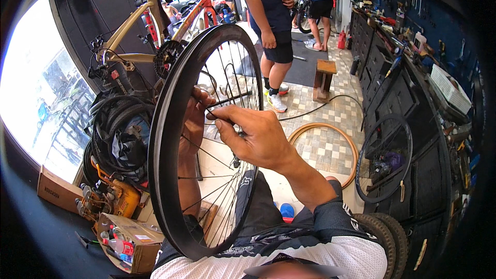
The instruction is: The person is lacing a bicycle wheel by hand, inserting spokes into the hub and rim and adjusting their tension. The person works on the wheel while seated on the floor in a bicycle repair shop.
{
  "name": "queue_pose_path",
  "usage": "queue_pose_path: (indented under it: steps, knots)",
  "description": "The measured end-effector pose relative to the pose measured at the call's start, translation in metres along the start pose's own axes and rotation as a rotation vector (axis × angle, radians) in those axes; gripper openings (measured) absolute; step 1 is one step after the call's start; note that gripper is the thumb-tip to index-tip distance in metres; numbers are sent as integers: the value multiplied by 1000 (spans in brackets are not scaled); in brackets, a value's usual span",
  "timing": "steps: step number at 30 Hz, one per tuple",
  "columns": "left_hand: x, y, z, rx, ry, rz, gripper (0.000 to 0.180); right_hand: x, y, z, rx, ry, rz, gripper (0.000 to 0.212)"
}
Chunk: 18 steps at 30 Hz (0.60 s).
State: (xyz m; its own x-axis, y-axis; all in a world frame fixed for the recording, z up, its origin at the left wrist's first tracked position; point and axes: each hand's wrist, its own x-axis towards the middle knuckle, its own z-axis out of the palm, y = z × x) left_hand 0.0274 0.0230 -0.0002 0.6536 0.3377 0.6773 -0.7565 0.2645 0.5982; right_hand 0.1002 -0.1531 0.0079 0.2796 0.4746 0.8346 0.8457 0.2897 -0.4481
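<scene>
A black deep-rimmed bicycle wheel [166, 124] stands upright in front of my torso, tilted slightly, its thin spokes running to a hub [236, 163]. On the wheel's left side, my left hand [195, 116] is partly hidden by the rim, its fingertips closed at the end of a thin dark rod [232, 97] among the spokes. My right hand [253, 134] reaches in from the right, with thumb and forefinger pinched together close to the left fingertips. What the right fingers hold is too small to make out.
At the left are a tan bicycle frame [129, 33], bundled black tires [121, 129], an orange machine [124, 201] and a cardboard box [142, 250] with bottles. Two people stand ahead, near a wooden stool [324, 75]. Tan hoops [354, 150] and a black rim [408, 163] lie right, beside dark drawers [392, 106].
</scene>
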Motion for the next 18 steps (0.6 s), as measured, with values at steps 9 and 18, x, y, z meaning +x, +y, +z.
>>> queue_pose_path:
  steps: [9,18]
  knots:
    - [4,1,22,-79,-8,-43,26,-3,1,6,64,-15,64,20]
    - [5,5,17,-72,45,-57,28,-5,4,21,192,22,80,18]
